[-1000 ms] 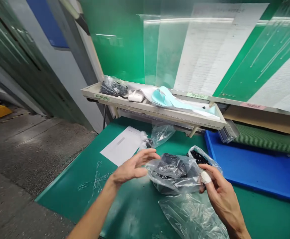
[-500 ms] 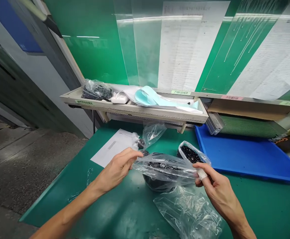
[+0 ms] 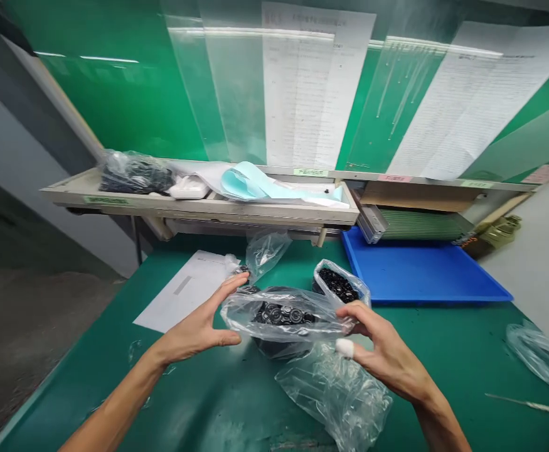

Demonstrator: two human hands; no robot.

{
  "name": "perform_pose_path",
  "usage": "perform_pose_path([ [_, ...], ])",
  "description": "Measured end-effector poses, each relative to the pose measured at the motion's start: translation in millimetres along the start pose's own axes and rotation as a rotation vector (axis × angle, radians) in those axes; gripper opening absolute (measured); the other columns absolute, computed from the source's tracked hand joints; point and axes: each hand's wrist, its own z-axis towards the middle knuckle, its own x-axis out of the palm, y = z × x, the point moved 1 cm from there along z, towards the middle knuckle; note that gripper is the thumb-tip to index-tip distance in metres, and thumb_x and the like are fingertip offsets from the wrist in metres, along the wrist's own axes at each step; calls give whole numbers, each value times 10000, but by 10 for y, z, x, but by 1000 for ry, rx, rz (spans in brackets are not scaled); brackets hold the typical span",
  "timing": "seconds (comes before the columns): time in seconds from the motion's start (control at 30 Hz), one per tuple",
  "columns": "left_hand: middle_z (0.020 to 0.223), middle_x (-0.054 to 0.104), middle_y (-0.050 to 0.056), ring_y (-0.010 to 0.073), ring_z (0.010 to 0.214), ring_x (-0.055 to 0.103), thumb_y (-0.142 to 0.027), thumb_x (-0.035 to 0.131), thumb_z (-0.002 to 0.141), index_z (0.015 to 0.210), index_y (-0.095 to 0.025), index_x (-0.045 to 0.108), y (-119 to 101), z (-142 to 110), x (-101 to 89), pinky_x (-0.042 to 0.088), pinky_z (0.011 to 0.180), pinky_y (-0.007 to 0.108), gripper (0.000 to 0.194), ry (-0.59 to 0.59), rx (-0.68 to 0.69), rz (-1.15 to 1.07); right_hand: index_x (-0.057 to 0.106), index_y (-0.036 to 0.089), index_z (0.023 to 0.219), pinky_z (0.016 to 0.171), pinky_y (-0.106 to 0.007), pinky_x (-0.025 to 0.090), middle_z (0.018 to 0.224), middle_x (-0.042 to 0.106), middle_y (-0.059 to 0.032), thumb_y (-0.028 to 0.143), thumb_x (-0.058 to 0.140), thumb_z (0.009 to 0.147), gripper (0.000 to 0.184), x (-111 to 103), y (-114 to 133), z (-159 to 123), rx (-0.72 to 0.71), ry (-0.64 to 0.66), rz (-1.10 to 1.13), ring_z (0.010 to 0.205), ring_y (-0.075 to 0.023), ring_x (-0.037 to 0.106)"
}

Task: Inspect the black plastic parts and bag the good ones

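Just above the green desk (image 3: 199, 408), a crumpled clear bag (image 3: 335, 395) lies under the person's right hand (image 3: 387, 361), which curls against the lower edge of a clear plastic bag of black rings (image 3: 281, 314). Its fingers show a white-taped fingertip (image 3: 344, 348); whether they pinch the plastic, I can't tell. The left hand (image 3: 196, 329) stands open, not gripping, at that bag's other side. A small bag of black pieces (image 3: 340, 282) sits just behind, near a limp clear bag (image 3: 267, 254), a white paper sheet (image 3: 184, 292) and a blue tray (image 3: 425, 270). Farther back, a cream shelf (image 3: 199, 210) carries a bagged dark bundle (image 3: 135, 177) and a pale-blue sheet (image 3: 246, 185).
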Motion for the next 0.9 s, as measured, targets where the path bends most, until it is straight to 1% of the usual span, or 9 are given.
perform_pose_path([
  [0.1,1404,513,55,328,1297,451,-450,622,813,1117,-308,673,-45,133,162,524,898,355,340,38,71,-48,489,224,1084,775,-298,449,1031,548,-39,276,654,795,337,85,8,-1,-25,-104,-133,879,-178,527],
  [0.2,1075,713,61,285,1050,634,-509,548,833,850,-274,743,-70,202,202,530,863,334,306,3,65,-40,498,192,946,733,-309,395,927,538,-57,191,512,849,99,159,-17,41,-45,-237,-280,811,-183,492],
  [0.23,1016,726,57,281,977,656,-533,553,817,837,-272,742,-65,215,192,543,806,319,323,-35,42,-9,494,191,877,708,-309,372,873,531,-56,179,464,861,36,170,-31,63,-37,-252,-290,774,-181,477],
  [0.37,821,734,38,252,788,669,-576,566,785,968,-263,689,-37,246,132,540,694,304,382,-140,-78,19,455,204,737,593,-289,286,641,445,5,217,439,857,123,149,-108,152,46,-220,-177,592,-143,386],
  [0.47,744,719,25,236,749,653,-564,575,780,1050,-248,645,-71,259,114,520,684,303,421,-162,-124,21,492,208,797,538,-254,289,568,440,41,220,430,844,78,131,-206,184,112,-164,3,528,-120,401],
  [0.6,670,673,13,210,715,616,-486,560,812,1078,-228,649,-167,303,132,471,644,279,381,-106,-136,18,534,194,896,434,-203,321,473,486,66,293,387,883,178,143,-352,161,246,26,321,402,-98,441],
  [0.77,562,565,-24,88,474,436,-292,630,764,976,-173,698,-126,404,177,321,430,183,252,50,-318,-363,459,196,644,433,-216,419,443,468,63,511,589,809,378,153,-436,67,332,273,690,367,-59,348],
  [0.83,554,561,-15,67,453,426,-207,669,715,908,-135,708,-56,411,212,327,416,163,210,68,-406,-587,430,204,662,449,-234,452,456,409,91,568,621,777,426,216,-449,38,358,285,853,374,-42,274],
  [0.9,598,596,4,60,472,473,-118,690,675,864,-117,701,27,390,262,377,432,148,190,23,-453,-822,423,205,705,459,-219,452,513,416,90,568,654,758,433,329,-467,26,376,229,997,404,-36,285],
])
